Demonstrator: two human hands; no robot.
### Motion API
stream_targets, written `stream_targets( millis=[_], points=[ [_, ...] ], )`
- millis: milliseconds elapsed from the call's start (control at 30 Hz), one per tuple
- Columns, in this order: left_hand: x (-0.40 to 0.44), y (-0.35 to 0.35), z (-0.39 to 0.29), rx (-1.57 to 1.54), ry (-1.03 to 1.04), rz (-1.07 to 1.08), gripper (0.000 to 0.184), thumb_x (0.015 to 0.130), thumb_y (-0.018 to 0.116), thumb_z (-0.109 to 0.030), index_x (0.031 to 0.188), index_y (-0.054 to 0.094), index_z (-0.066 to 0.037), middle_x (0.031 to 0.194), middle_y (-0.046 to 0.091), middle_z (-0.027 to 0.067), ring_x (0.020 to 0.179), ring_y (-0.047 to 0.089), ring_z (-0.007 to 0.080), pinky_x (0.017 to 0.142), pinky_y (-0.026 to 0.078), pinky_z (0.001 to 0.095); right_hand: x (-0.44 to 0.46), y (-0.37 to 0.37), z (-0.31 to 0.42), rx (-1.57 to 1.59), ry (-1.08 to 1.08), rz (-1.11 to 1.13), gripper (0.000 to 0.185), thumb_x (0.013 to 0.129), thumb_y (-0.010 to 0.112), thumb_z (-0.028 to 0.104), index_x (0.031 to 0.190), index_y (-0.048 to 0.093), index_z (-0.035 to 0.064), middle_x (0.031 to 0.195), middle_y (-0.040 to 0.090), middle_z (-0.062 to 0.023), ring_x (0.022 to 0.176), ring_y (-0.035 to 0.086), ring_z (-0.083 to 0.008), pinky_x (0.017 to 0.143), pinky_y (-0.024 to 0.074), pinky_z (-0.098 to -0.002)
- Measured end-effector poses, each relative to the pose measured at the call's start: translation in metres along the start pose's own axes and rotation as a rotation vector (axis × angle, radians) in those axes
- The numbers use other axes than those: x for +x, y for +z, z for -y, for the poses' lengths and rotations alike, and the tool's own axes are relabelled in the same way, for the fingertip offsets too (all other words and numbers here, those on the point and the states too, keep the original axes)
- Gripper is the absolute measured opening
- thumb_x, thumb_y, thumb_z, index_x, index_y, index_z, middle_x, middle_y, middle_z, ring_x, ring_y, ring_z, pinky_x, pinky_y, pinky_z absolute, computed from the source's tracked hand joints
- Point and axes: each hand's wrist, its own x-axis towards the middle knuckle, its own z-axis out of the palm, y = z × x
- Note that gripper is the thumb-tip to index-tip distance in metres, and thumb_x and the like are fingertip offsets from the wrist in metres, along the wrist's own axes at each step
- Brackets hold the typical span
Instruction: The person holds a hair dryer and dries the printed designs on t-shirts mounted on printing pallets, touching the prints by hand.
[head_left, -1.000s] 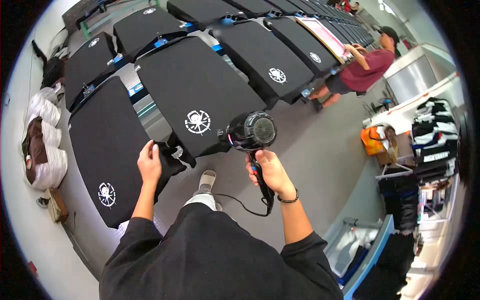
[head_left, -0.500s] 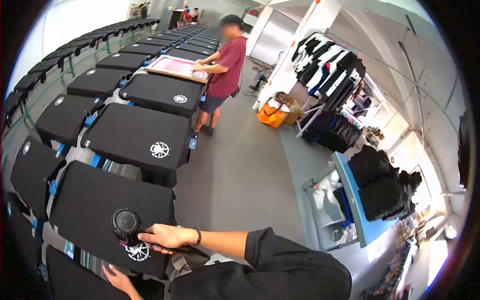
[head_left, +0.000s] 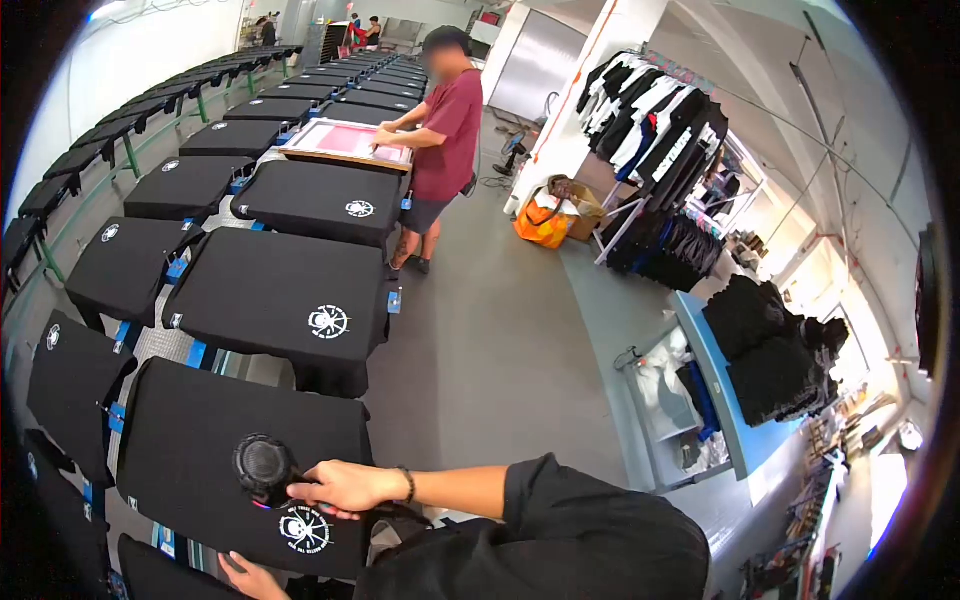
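Observation:
My right hand (head_left: 350, 487) is wrapped around the handle of a black hair dryer (head_left: 264, 468), whose round back end faces up. It hangs over a black T-shirt (head_left: 190, 430) stretched on a printing board, just up and left of the white spider-like print (head_left: 305, 528). Whether the dryer is running I cannot tell. At the near edge of that shirt is my left hand (head_left: 252, 578), fingers apart and holding nothing; part of it is cut off by the frame's bottom. Another printed black shirt (head_left: 275, 285) lies on the board beyond.
Long rows of boards with black shirts stretch away. A co-worker in a maroon shirt (head_left: 450, 130) handles a screen frame (head_left: 345, 140) farther along. On the right stand a clothes rack (head_left: 655, 120) and a blue-topped cart (head_left: 715, 370) with black garments. An orange bag (head_left: 543, 222) sits on the floor.
The view has shifted slightly. The dryer has moved up and left off the print, which now shows more fully. My left hand now sits closer to the shirt's near edge.

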Motion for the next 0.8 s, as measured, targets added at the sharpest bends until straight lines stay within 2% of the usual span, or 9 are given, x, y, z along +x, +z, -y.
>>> stream_targets(
  millis=[33,100,200,267,333,400,500,733,800],
  points=[
    [-0.003,0.001,-0.001,-0.033,0.045,-0.016,0.053,0.103,0.05,-0.037,0.136,0.052,0.004,0.134,0.058,0.0255,0.12,0.057,0.041,0.101,0.045,0.0426,-0.012,-0.003,0.012,-0.166,0.09,-0.022,0.057,0.1,0.054,0.049,0.112,0.06,-0.0068,0.06,0.051,-0.0031,0.046,0.052,-0.011,0.044,0.0447,-0.0292],
    [-0.017,-0.013,-0.023,-0.056,0.064,-0.015,0.05,0.102,0.054,-0.031,0.134,0.053,0.006,0.131,0.059,0.0266,0.119,0.058,0.0397,0.101,0.045,0.0417,-0.029,-0.008,0.022,-0.289,0.151,-0.058,0.052,0.101,0.056,0.041,0.129,0.057,-0.0025,0.061,0.049,-0.0006,0.045,0.047,-0.0091,0.044,0.0437,-0.0285],
    [-0.027,-0.029,-0.075,-0.112,-0.013,0.032,0.045,0.101,0.055,-0.03,0.132,0.057,0.002,0.132,0.06,0.0227,0.122,0.058,0.0354,0.104,0.043,0.0395,-0.044,-0.03,0.015,0.172,0.291,0.019,0.039,0.106,0.042,0.033,0.103,0.058,-0.0028,0.063,0.046,0.0025,0.051,0.044,-0.0078,0.047,0.0412,-0.0257],
    [-0.029,-0.039,-0.103,-0.079,-0.104,0.033,0.045,0.1,0.056,-0.03,0.133,0.058,0.0,0.132,0.061,0.0206,0.121,0.059,0.0327,0.104,0.043,0.0386,-0.05,-0.031,0.007,-0.139,0.155,0.008,0.042,0.106,0.04,0.034,0.096,0.057,-0.002,0.064,0.055,-0.0036,0.053,0.051,-0.0093,0.049,0.0427,-0.0272],
    [-0.031,-0.026,-0.074,-0.139,-0.063,-0.011,0.043,0.098,0.057,-0.032,0.132,0.059,-0.005,0.129,0.063,0.0189,0.121,0.059,0.0346,0.104,0.043,0.0397,-0.052,-0.035,-0.019,-0.153,0.074,0.051,0.05,0.104,0.043,0.047,0.098,0.057,-0.0012,0.066,0.056,-0.0039,0.053,0.051,-0.0102,0.048,0.0428,-0.0268],
    [-0.04,-0.023,-0.063,-0.063,-0.032,-0.076,0.043,0.098,0.057,-0.031,0.131,0.059,-0.004,0.132,0.06,0.0188,0.124,0.056,0.0333,0.107,0.041,0.0401,-0.056,-0.027,-0.022,0.165,0.124,0.07,0.064,0.097,0.049,0.063,0.103,0.055,-0.0006,0.07,0.056,-0.0049,0.052,0.051,-0.0114,0.047,0.0423,-0.0266],
    [-0.049,-0.022,-0.055,-0.078,-0.03,-0.127,0.044,0.098,0.058,-0.031,0.132,0.058,-0.002,0.134,0.059,0.0179,0.126,0.055,0.0324,0.108,0.04,0.0399,-0.049,-0.015,-0.022,0.094,0.155,0.137,0.078,0.085,0.055,0.075,0.107,0.051,0.0001,0.071,0.054,-0.0062,0.051,0.05,-0.0127,0.046,0.0416,-0.0264],
    [-0.055,-0.024,-0.052,-0.153,-0.04,-0.133,0.044,0.098,0.06,-0.03,0.13,0.059,0.0,0.135,0.059,0.0191,0.128,0.053,0.0326,0.109,0.04,0.0402,-0.004,0.017,-0.015,-0.062,0.114,0.218,0.077,0.088,0.049,0.076,0.104,0.051,0.0008,0.07,0.053,-0.0052,0.051,0.049,-0.0119,0.046,0.0406,-0.0259],
    [-0.057,-0.025,-0.052,-0.158,-0.059,-0.122,0.044,0.098,0.06,-0.029,0.13,0.059,0.0,0.135,0.059,0.019,0.128,0.053,0.0325,0.109,0.04,0.0401,0.004,0.019,-0.013,0.108,0.203,0.166,0.074,0.089,0.047,0.074,0.103,0.052,0.0015,0.07,0.053,-0.0042,0.051,0.049,-0.0111,0.046,0.0404,-0.0257]
  ],
)
